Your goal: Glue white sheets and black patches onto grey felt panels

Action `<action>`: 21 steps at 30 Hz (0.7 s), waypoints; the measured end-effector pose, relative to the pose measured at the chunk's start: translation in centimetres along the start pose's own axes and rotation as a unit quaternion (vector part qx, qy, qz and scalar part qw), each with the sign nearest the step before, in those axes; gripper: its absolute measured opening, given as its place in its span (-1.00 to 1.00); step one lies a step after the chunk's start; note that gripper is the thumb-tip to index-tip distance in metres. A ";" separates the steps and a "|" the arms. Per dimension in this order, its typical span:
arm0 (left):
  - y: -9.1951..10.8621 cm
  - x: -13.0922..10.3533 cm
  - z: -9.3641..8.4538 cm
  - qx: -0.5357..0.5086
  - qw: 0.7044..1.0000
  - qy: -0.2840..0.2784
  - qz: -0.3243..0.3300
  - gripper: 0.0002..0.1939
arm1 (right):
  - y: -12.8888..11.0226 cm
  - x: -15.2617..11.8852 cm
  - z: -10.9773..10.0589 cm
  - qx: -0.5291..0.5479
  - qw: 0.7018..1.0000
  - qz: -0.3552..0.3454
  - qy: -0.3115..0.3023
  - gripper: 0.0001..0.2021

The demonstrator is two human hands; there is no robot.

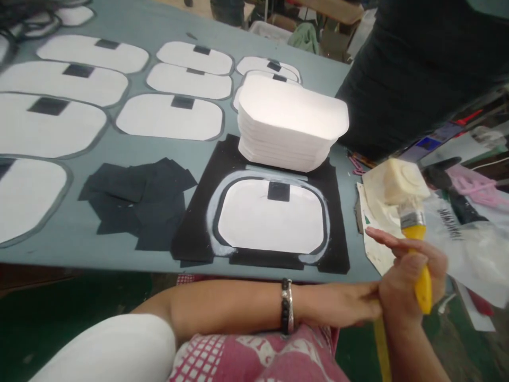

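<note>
My right hand [413, 265] grips the yellow handle of a brush [415, 231]; its bristles touch a cream-coloured glue container [397, 183] at the right edge of the table. The index finger sticks out to the left. My left hand [342, 305] reaches across my body and rests against the right wrist, its fingertips partly hidden there. In front of me lies a black sheet [338, 239] bearing a white rounded panel [270, 223] with a small black patch at its top. A whitish smear runs around most of the panel.
A thick stack of white panels [290, 122] stands behind the black sheet. Black fabric pieces [139, 199] lie to its left. Several white panels with black patches [170, 116] cover the left and back of the table [119, 254]. Plastic bags [481, 249] are at the right.
</note>
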State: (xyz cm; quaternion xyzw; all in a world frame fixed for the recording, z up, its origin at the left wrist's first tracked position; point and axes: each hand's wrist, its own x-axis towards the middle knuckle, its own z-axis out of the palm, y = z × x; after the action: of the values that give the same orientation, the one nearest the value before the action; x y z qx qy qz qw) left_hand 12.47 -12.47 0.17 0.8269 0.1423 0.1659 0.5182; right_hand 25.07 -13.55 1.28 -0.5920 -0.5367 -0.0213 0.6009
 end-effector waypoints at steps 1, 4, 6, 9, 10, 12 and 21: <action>-0.7 -1.0 -0.3 -0.040 0.998 -0.033 0.028 -0.44 | 0.7 1.2 -0.5 -0.021 0.999 0.000 -0.043 -0.70; -2.7 -4.0 -1.7 0.020 1.000 -0.015 0.015 -0.62 | 1.4 4.9 -0.1 -0.085 0.969 -0.050 -0.228 -0.55; -3.7 -5.7 -3.0 0.151 0.986 0.050 -0.039 -0.53 | 0.5 6.9 2.6 -0.073 0.943 -0.090 -0.313 -0.53; -4.8 -7.9 -4.5 0.312 0.936 0.116 -0.111 -0.57 | -2.3 8.3 9.3 0.037 0.909 -0.044 -0.412 -0.60; -5.1 -8.5 -4.8 0.355 0.916 0.128 -0.137 -0.64 | -3.4 8.3 11.7 0.077 0.883 -0.032 -0.462 -0.65; -5.5 -9.4 -4.8 0.423 0.879 0.129 -0.180 -0.65 | -5.8 7.7 15.8 0.146 0.799 -0.046 -0.582 -0.75; -5.3 -9.3 -4.9 0.463 0.861 0.064 -0.200 -0.53 | -8.9 4.8 25.3 0.211 0.556 -0.136 -0.793 -0.90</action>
State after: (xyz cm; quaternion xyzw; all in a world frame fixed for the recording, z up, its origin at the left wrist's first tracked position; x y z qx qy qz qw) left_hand 1.69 -10.01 -3.81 0.9127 0.3984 0.0265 0.0874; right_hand 5.58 5.32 3.64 -0.1463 -0.8595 0.4887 0.0304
